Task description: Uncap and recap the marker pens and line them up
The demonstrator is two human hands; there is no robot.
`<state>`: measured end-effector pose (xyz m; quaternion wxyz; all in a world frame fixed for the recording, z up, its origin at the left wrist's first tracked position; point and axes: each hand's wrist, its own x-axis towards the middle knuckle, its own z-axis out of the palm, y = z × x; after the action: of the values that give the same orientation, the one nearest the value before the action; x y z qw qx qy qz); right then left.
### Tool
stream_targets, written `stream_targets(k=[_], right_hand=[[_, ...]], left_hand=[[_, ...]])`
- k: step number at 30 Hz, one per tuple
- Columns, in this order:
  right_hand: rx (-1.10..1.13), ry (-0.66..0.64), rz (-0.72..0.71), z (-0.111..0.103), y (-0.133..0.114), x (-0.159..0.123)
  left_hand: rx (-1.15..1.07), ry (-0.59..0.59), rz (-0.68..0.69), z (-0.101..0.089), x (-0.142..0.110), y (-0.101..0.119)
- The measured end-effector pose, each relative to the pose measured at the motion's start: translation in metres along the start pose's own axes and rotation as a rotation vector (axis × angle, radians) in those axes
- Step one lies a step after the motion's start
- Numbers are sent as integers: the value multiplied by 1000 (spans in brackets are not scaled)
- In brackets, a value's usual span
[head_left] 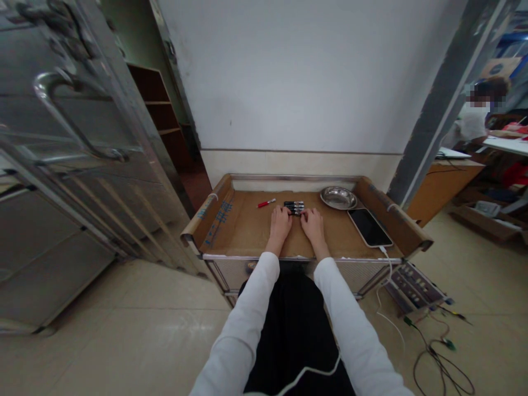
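Note:
Several black marker pens [293, 204] lie side by side in a small stack of rows on the cardboard-lined cart top [251, 231]. At their left ends, the fingers of my left hand [281, 223] are drawn together on the nearest pen. My right hand [312, 223] pinches its right end in the same way, so the nearest pens are partly hidden by the fingertips. A red marker pen [266, 203] with a pale end lies apart, to the left of the black ones and slightly tilted.
A shiny metal bowl [338, 198] stands at the back right of the cart. In front of it lies a phone [370, 227] with a white cable [390, 269] hanging off the edge. Raised cardboard sides border the top. An electrical unit [416, 289] sits on the floor; a person [474, 118] is far right.

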<state>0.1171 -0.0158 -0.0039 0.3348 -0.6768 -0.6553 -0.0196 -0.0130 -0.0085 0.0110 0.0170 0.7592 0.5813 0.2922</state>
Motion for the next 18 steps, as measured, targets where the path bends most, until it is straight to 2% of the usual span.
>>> stream_targets(k=[6,12,14,18], right_hand=[[10,5,1,-3,-2,-2],[-39,-46,21,-5,-3,-3],[-39,-47,20,-5,-3,-3],[6,-37,-9,-7,-4,-3]], left_hand=[[71,60,-70,-1,-1,2],[68,295,-377,-4,1,-2],[67,299,-396,-2,2,-6],[102,226,-407,7,6,-12]])
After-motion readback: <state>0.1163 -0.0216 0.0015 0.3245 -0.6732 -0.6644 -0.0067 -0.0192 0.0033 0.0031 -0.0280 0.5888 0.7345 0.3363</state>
